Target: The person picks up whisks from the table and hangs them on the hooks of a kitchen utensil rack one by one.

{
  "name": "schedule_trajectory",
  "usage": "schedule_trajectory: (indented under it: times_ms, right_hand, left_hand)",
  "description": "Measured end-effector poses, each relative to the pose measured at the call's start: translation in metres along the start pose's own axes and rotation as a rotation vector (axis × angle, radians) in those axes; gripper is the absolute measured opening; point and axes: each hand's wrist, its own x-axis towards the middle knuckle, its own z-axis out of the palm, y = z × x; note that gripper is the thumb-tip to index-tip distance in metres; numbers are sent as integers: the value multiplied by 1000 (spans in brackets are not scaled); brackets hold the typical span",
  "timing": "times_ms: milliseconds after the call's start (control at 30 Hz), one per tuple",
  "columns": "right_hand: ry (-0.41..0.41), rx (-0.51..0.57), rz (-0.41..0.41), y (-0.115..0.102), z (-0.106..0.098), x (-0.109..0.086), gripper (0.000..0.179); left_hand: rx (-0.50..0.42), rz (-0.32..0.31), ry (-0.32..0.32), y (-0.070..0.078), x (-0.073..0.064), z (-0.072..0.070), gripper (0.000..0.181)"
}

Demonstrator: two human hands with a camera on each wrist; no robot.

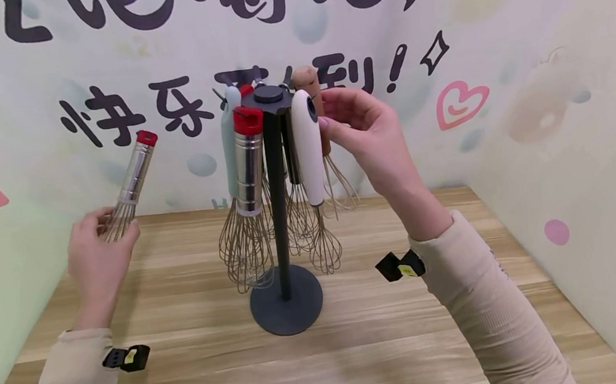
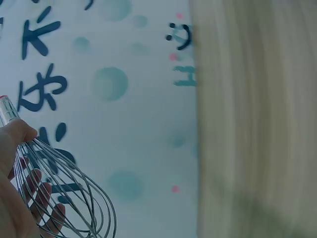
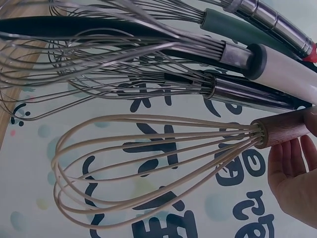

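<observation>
On the left, my left hand (image 1: pixel 96 258) grips a whisk by its wires, its steel handle (image 1: pixel 137 175) with a red end tilted up to the right. In the left wrist view the thumb and fingers lie around the wire loops (image 2: pixel 74 178). My right hand (image 1: pixel 367 139) pinches the wooden handle (image 1: pixel 326 143) of a whisk at the right side of a dark rotating-style stand (image 1: pixel 288 307). That whisk's pale wire loops (image 3: pixel 143 171) hang free of the others in the right wrist view. A white-handled whisk (image 1: pixel 309 148) hangs just in front.
Also on the stand hang a red-topped steel whisk (image 1: pixel 248 167), a light blue-handled whisk (image 1: pixel 230 144) and a whisk with a shiny dark handle (image 3: pixel 252 91). The stand's round base sits on a wood-grain table (image 1: pixel 381 347). Printed walls (image 1: pixel 534 149) close in the back and sides.
</observation>
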Motion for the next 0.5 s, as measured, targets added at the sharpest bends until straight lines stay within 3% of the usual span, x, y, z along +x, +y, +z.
schedule_trajectory:
  times_ms: [200,500]
  right_hand:
    - [-13,14,5,2,1,0,22]
    - [-16,18,6,1,-1,1,23]
  left_hand:
    - [-187,20,111,26,-11,-10,43]
    - [-334,107,97,63,-25,-24,42]
